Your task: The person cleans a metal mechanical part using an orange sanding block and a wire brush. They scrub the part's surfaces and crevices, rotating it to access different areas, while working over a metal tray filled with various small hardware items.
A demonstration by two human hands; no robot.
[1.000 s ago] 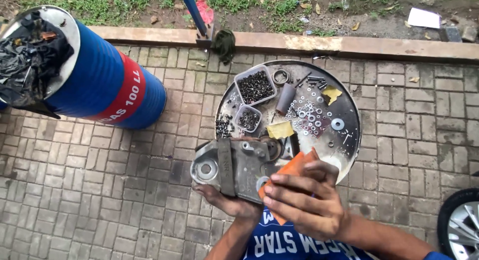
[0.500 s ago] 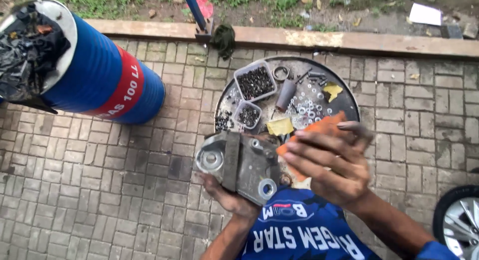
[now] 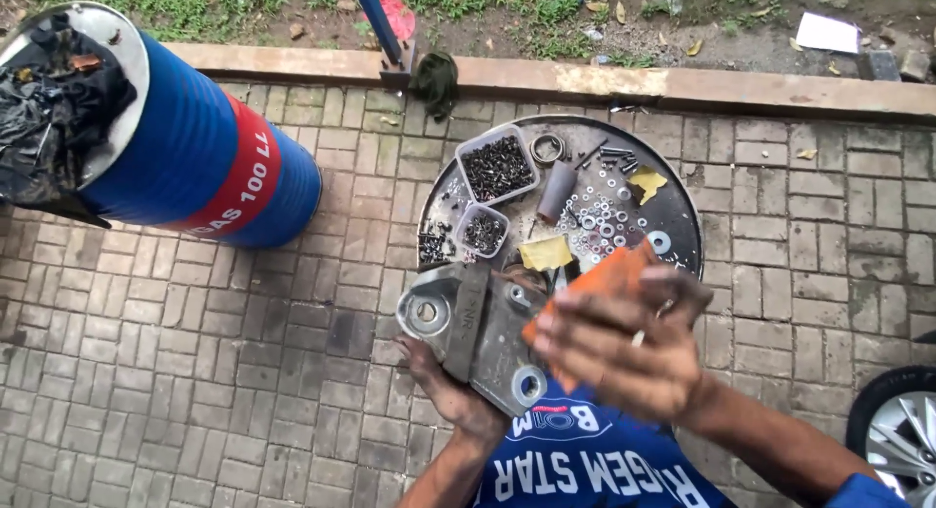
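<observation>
My left hand grips a grey cast-metal bracket from below; the bracket has two round holes and is held over my lap. My right hand is closed on an orange piece of abrasive sheet and presses it against the bracket's right side. The right hand is blurred. Just beyond the hands lies a round dark metal tray on the brick paving.
The tray carries two plastic tubs of screws, washers, yellow scraps and a small cylinder. A blue drum with black rubbish on top stands at the left. A kerb and grass run along the far edge. A wheel shows at the lower right.
My right hand with the orange sheet has slid up and to the right, then back down across the bracket. The bracket has shifted slightly in my left hand.
</observation>
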